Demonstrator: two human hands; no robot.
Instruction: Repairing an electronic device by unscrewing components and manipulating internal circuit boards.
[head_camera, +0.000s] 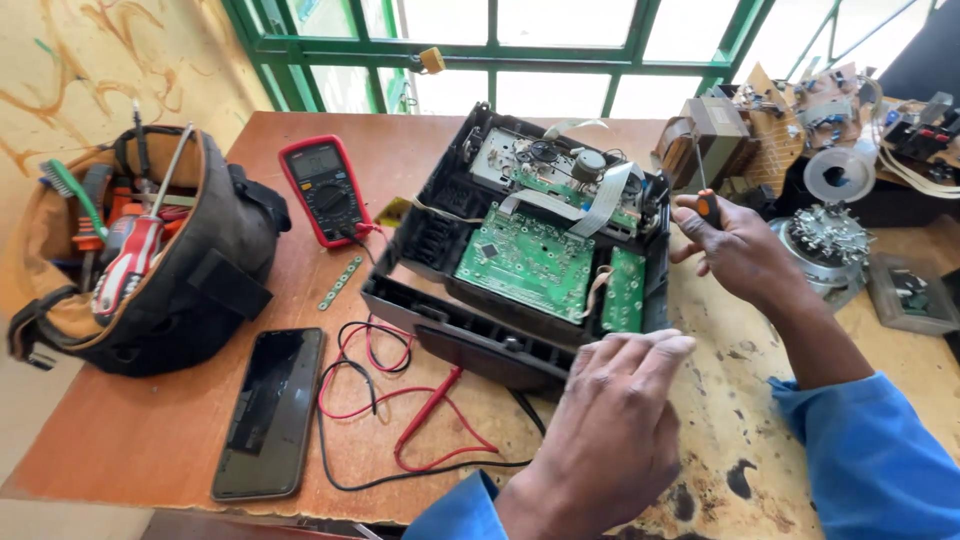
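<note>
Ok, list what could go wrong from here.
1. The right hand holds a screwdriver at the edge of the open casing; a slip could gouge the green boards or the grey ribbon cable.
2. The left hand rests at the casing's front edge; a push could shift it onto the test leads.
3. The phone lies near the table edge and could be knocked off.

Grey multimeter screen (318, 160), dark phone screen (270, 410)
</note>
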